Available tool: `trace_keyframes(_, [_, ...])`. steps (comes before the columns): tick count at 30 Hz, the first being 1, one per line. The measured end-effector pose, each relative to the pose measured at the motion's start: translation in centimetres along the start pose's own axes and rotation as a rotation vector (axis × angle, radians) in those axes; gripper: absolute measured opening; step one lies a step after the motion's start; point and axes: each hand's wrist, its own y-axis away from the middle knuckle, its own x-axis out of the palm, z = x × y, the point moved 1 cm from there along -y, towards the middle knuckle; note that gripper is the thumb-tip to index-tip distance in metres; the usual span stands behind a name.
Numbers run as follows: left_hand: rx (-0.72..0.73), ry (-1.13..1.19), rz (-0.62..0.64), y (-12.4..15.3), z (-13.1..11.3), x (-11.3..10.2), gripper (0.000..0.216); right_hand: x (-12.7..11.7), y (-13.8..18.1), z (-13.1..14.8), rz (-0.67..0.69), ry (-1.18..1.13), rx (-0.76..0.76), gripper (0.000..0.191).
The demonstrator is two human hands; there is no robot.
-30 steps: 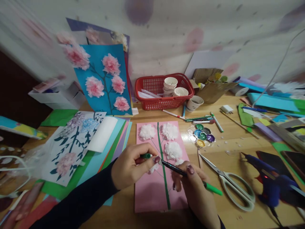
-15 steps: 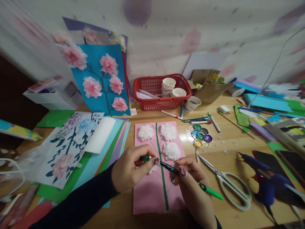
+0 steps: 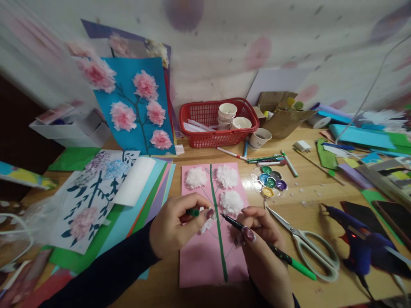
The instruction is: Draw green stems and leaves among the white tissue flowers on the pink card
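My right hand grips a felt-tip pen with a black patterned barrel and a bright green end. Its bare pointed tip aims up and left, above the pink card. Facing it, my left hand has thumb and forefinger pinched, with a small green pen cap in the fingers. The card lies under both hands and carries a painted green stem, thin pencil lines and white ruffled paper flowers. Another white flower is partly hidden by my left fingers.
Scissors and a blue glue gun lie to the right. A paint palette sits beyond my right hand. At the back stand a red basket and a paper cup. Coloured sheets spread on the left.
My right hand has drawn the pen slightly right and down, away from my left fingers, and the pen's tip now shows. My left hand stays almost in place.
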Motion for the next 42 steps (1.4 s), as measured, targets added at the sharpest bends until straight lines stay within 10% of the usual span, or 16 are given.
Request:
trace_keyframes(25, [0.248,-0.149,-0.175,0.4,-0.3,-0.7,0.013,-0.7,0.2,0.2,0.217,0.027,-0.130,0.005])
trace_keyframes(34, [-0.183,-0.615,-0.394,-3.0,8.1,-7.7,0.032,-1.5,-0.3,0.6,0.113,0.074,-0.066,0.010])
trace_keyframes(42, [-0.205,-0.681,-0.336,-3.0,11.5,-7.4,0.027,-0.6,-5.7,1.6,0.148,0.590,0.005,0.024])
